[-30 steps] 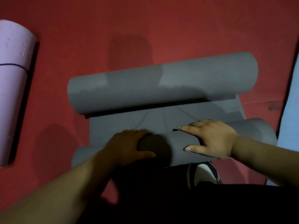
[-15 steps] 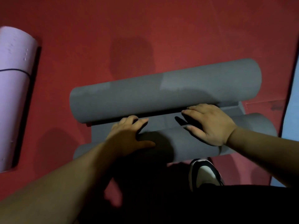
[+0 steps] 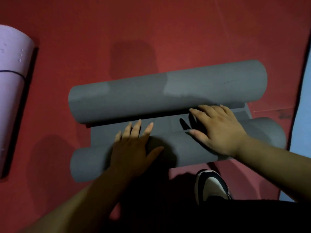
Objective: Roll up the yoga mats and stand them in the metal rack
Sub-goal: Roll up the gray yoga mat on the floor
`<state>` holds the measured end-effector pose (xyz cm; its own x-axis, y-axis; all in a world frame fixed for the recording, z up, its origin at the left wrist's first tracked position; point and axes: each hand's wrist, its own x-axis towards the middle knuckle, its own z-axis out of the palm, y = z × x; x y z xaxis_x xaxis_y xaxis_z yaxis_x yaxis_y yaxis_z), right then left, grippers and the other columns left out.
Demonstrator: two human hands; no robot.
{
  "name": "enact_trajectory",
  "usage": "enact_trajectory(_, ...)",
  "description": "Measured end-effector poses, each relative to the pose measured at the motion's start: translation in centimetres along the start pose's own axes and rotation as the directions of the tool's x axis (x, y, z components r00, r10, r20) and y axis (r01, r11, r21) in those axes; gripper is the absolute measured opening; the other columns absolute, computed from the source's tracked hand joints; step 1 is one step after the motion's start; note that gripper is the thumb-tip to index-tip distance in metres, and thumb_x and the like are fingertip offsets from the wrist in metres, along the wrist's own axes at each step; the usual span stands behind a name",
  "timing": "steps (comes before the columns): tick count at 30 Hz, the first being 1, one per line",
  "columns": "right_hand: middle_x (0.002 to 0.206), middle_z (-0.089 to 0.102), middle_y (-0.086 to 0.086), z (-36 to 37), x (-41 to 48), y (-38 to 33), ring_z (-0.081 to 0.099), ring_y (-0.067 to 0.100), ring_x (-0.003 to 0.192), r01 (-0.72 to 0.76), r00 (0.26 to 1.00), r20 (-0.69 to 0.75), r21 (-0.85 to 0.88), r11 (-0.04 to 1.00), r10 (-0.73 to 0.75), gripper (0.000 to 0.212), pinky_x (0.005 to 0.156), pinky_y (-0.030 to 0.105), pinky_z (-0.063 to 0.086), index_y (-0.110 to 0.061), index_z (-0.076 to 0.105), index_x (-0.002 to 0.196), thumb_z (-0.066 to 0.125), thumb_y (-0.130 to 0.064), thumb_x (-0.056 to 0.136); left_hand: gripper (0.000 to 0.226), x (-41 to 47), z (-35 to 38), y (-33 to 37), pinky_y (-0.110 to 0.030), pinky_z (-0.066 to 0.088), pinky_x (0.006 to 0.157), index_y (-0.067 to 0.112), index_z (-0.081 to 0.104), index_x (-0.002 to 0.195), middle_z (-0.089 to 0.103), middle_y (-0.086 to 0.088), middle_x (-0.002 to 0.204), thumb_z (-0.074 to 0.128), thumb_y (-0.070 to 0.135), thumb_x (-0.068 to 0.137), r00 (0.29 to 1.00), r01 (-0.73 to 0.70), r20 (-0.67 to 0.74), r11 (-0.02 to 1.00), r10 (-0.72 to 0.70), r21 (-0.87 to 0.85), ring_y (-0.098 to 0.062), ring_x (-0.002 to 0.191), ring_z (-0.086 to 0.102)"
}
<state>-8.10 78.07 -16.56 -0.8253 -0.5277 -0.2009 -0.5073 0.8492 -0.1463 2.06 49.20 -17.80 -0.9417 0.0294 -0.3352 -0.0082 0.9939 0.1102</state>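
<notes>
Grey mat on red floor, curled at both ends. Left hand, right hand flat, fingers straight, pressing near roll, gripping nothing. I judge risk: far curl blocks it; uneven push telescopes roll.

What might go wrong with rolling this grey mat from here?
Two likely risks. The mat's far roll is curled on its own, so the near roll may bump into it instead of wrapping it up. The left hand and right hand press near the middle, so the ends could wind unevenly.
</notes>
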Motion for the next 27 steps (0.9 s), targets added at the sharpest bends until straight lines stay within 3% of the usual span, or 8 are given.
enact_trajectory(5,0.134,0.065,0.008,1.7,-3.3,-1.3,0.06,0.032,0.12,-0.01,1.0,0.001,-0.013,1.0,0.01,0.071,0.098,0.046,0.044,-0.022,0.059,0.141,0.029,-0.07,0.098,0.099,1.6,-0.3,-0.4,-0.056,0.017,0.123,0.046,0.006,0.161,0.006,-0.004,0.173,-0.005,0.093,0.075,1.0,0.027,0.013,0.999,-0.027,-0.019,-0.031,0.158,0.009)
enact_trajectory(8,0.141,0.061,0.007,1.5,-2.4,-1.2,0.055,0.031,0.13,-0.038,0.997,0.066,-0.023,0.999,0.04,0.075,0.104,0.048,0.043,-0.024,0.054,0.146,0.025,-0.073,0.097,0.097,1.9,-0.3,-0.6,-0.058,0.015,0.123,0.045,0.004,0.161,0.003,-0.004,0.173,-0.003,0.094,0.077,0.999,0.026,0.02,0.999,-0.026,-0.019,-0.031,0.158,0.006)
enact_trajectory(12,0.166,0.031,0.006,1.0,-0.8,-0.8,0.023,0.032,0.155,-0.055,0.993,0.105,-0.037,0.998,0.059,0.084,0.122,0.057,0.023,-0.034,0.024,0.16,0.01,-0.082,0.093,0.094,3.6,-1.3,-0.8,-0.055,0.004,0.125,0.047,-0.004,0.16,-0.019,0.003,0.171,0.007,0.093,0.079,0.997,0.056,0.064,0.998,-0.053,-0.04,-0.025,0.158,-0.008)
enact_trajectory(15,0.172,0.012,0.005,0.4,0.7,-0.5,0.003,0.029,0.159,-0.055,0.992,0.11,-0.005,0.998,0.056,0.087,0.126,0.057,0.011,-0.039,0.006,0.162,0.004,-0.086,0.089,0.087,4.7,-1.9,-1.0,-0.054,-0.004,0.126,0.048,-0.006,0.16,-0.029,0.006,0.168,0.015,0.089,0.085,0.995,0.065,0.08,0.997,-0.062,-0.039,-0.023,0.157,-0.016)
enact_trajectory(19,0.172,0.004,0.005,-0.1,1.9,-0.2,-0.002,0.027,0.159,-0.063,0.993,0.102,0.024,0.998,0.06,0.087,0.127,0.055,0.008,-0.04,0.0,0.162,0.005,-0.087,0.089,0.083,5.7,-2.0,-1.4,-0.054,-0.005,0.125,0.047,0.001,0.161,-0.028,0.006,0.168,0.02,0.084,0.09,0.998,0.064,0.028,0.997,-0.062,-0.054,-0.024,0.157,-0.015)
enact_trajectory(27,0.172,0.004,0.005,-0.5,4.7,0.6,0.002,0.028,0.159,-0.074,0.996,0.062,0.067,0.995,0.07,0.086,0.126,0.055,0.01,-0.039,0.004,0.163,0.016,-0.084,0.091,0.076,8.1,-2.8,-2.2,-0.056,-0.002,0.126,0.043,0.007,0.162,-0.023,0.001,0.17,0.025,0.075,0.095,0.998,0.05,-0.045,0.998,-0.052,-0.042,-0.028,0.157,-0.014)
